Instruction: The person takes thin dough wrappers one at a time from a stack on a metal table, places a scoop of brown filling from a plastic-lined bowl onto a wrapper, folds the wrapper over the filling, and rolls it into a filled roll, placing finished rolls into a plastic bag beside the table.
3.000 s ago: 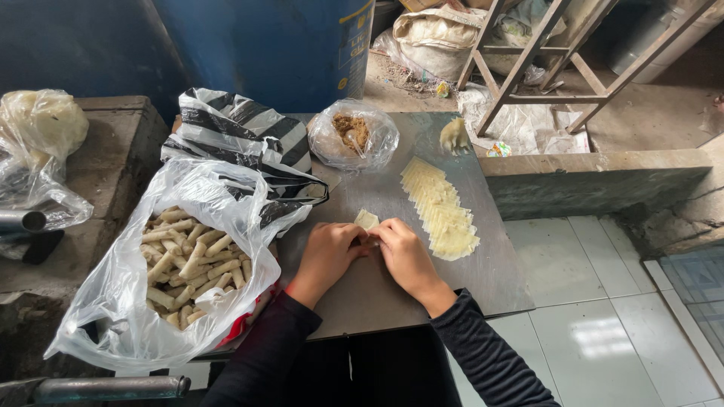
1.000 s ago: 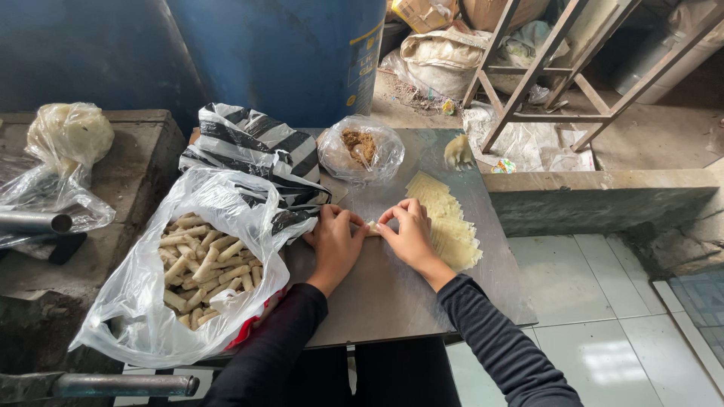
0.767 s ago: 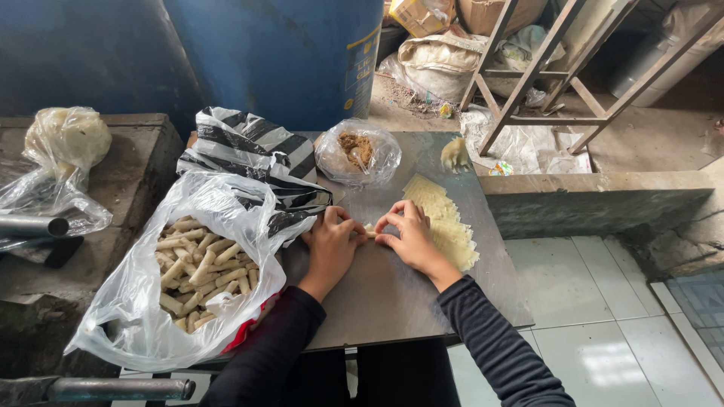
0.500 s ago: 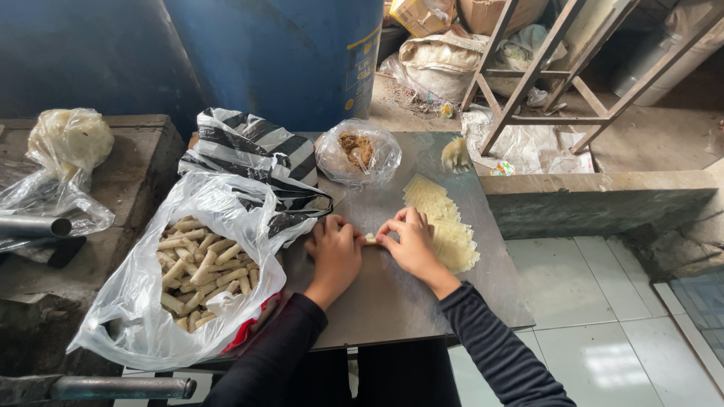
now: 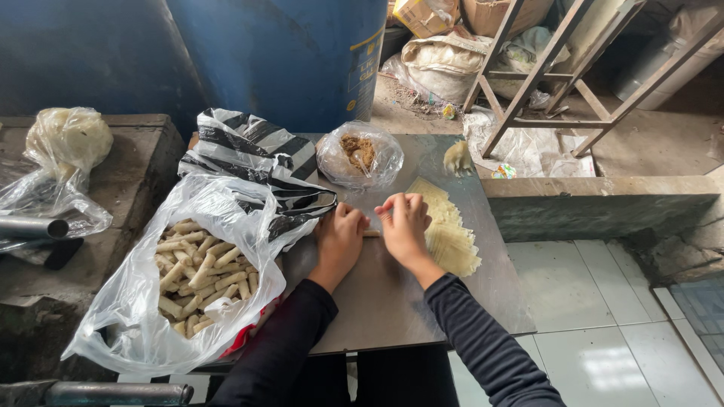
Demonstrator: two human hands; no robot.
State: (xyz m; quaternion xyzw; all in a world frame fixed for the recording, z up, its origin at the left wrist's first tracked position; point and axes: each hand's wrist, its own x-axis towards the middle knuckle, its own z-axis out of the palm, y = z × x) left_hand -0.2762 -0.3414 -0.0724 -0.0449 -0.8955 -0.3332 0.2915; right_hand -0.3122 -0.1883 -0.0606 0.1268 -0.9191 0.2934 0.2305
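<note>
Head view: a small pale roll is pinched between the left hand and right hand, both curled over it, pressed on the grey worktop. A stack of thin pale wrappers is seen just right of the right hand, partly under it. A clear bag of finished rolls lies left of the left hand. A small bag of brown filling sits beyond both hands.
</note>
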